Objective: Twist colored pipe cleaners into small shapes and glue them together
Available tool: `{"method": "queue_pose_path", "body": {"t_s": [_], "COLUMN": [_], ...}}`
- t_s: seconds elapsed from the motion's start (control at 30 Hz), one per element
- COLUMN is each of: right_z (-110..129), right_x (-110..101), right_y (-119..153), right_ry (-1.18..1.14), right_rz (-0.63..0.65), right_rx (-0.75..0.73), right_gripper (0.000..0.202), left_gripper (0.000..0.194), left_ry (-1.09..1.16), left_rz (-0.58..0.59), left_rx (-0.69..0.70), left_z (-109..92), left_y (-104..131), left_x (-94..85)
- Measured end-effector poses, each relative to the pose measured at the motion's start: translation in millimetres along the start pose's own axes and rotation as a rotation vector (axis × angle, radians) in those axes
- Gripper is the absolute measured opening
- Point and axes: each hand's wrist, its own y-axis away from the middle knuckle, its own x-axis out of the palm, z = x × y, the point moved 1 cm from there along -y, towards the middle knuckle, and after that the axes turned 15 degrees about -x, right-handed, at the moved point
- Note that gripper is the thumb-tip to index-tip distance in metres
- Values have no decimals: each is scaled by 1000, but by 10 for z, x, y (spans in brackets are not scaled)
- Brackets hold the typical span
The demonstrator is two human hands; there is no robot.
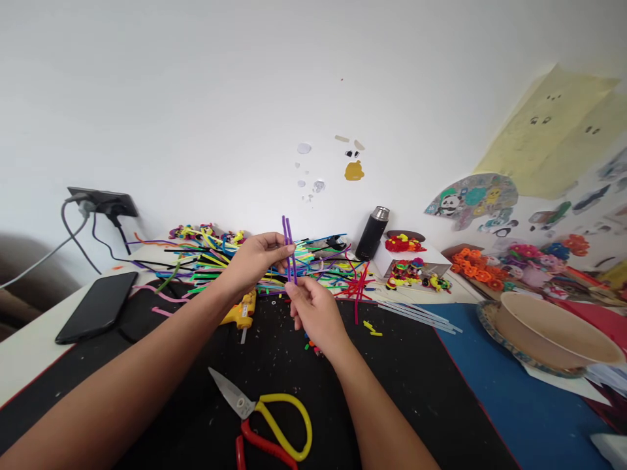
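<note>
Nearest, a pair of scissors (249, 408) lies on the black mat (401, 398), blades spread toward the left, one handle loop yellow, the other red and cut off by the lower edge of view; beyond them small bright beads (308, 344) sit near the right wrist, partly hidden by it, and short yellow pieces (372, 328) lie to the right; a yellow glue gun (241, 313) shows past the left forearm, which covers part of it; above the mat the right hand (313, 308) has thumb and fingers clamped on the lower end of two purple stems (294, 266); the left hand (267, 253) pinches them higher up, its thumb lying across them, its other fingers curled behind; the stems are slim, evenly purple and slightly fuzzy, standing nearly upright side by side with a narrow gap between them, leaning a little left at the top, their free tips almost level; a black phone (98, 307) lies on the left of the counter (29, 356); behind the hands spreads a loose heap of multicoloured stems (208, 264), with red ones (360, 287) to its right; farther back a black flask (372, 235) stands tilted-looking beside a white box (431, 256), before the white wall (206, 117)
</note>
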Motion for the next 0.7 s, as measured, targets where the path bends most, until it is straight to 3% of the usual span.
{"method": "queue_pose_path", "body": {"t_s": [0.2,0.7], "right_z": [39,54], "right_x": [-18,-27], "right_y": [10,-22], "right_ry": [126,73], "right_rz": [-2,-23], "right_rx": [-25,40], "right_gripper": [29,23], "left_gripper": [40,41], "left_ry": [29,81], "left_rz": [9,42], "left_rx": [-23,-22], "left_z": [8,61], "left_y": [29,-30], "left_x": [44,10]}}
